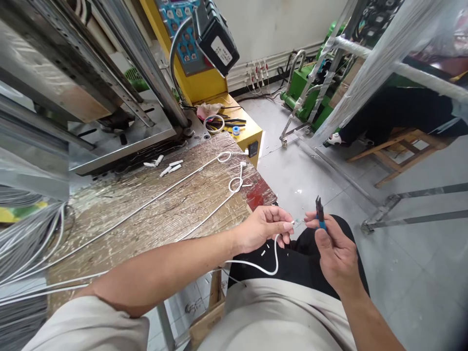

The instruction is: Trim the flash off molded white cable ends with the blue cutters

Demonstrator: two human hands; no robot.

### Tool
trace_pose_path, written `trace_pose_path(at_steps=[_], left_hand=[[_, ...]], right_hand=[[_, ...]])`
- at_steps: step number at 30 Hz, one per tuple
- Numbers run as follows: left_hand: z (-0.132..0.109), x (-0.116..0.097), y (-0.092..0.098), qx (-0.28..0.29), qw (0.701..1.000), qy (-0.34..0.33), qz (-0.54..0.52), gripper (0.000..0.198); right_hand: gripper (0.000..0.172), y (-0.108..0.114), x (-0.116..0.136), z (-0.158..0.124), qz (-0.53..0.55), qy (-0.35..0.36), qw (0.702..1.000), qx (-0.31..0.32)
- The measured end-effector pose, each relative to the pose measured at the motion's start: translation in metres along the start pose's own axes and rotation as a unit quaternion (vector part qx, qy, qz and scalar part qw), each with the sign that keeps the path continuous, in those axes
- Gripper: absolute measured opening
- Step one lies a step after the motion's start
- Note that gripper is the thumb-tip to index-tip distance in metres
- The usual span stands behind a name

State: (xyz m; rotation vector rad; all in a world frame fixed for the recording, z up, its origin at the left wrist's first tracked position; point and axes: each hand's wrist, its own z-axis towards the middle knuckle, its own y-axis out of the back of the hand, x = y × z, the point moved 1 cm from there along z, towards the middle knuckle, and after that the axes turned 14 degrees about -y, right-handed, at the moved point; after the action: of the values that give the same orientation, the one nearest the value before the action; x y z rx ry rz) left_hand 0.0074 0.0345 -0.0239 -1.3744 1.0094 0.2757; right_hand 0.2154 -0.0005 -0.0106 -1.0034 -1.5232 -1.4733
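My left hand (268, 226) pinches a white cable (275, 258) near its end, between thumb and fingers. Thin bare strands (298, 221) stick out of that end toward my right hand. In my right hand (334, 248) is a pair of pliers or cutters with blue handles (322, 224), its dark jaws (319, 204) pointing up and away. The fingertips of my right hand are close to the strands; whether they touch them I cannot tell. The cable hangs in a loop over my lap and runs back to the left under my left forearm.
Two looped white cables with plugs (243, 165) lie on the worn wooden table (146, 214), near short white tubes (171, 167). A metal press (161, 97) stands behind. Bundled cables (32, 243) hang at the left. A metal rack (369, 200) and a wooden stool (402, 146) are on the right.
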Motion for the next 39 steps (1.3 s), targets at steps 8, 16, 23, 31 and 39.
trace_pose_path(at_steps=[8,16,23,31,39], left_hand=[[0.0,0.003,0.0,-0.023,0.999,-0.022,0.035,0.051],[-0.002,0.002,-0.003,-0.012,0.993,-0.029,0.117,0.046],[-0.003,0.004,-0.001,0.019,0.981,-0.084,0.177,0.042],[-0.004,-0.003,0.003,0.066,0.95,-0.064,0.3,0.037],[-0.006,-0.003,0.001,0.104,0.934,-0.005,0.341,0.043]], right_hand=[[0.008,0.001,0.002,-0.009,-0.096,0.092,0.991,-0.001],[0.009,-0.006,-0.001,-0.006,0.024,-0.049,0.998,0.019],[0.01,-0.018,0.007,0.001,0.048,-0.07,0.996,0.006],[0.008,-0.002,0.004,0.005,-0.03,-0.002,0.999,-0.009],[0.017,-0.006,-0.016,0.005,0.053,-0.056,0.995,-0.068]])
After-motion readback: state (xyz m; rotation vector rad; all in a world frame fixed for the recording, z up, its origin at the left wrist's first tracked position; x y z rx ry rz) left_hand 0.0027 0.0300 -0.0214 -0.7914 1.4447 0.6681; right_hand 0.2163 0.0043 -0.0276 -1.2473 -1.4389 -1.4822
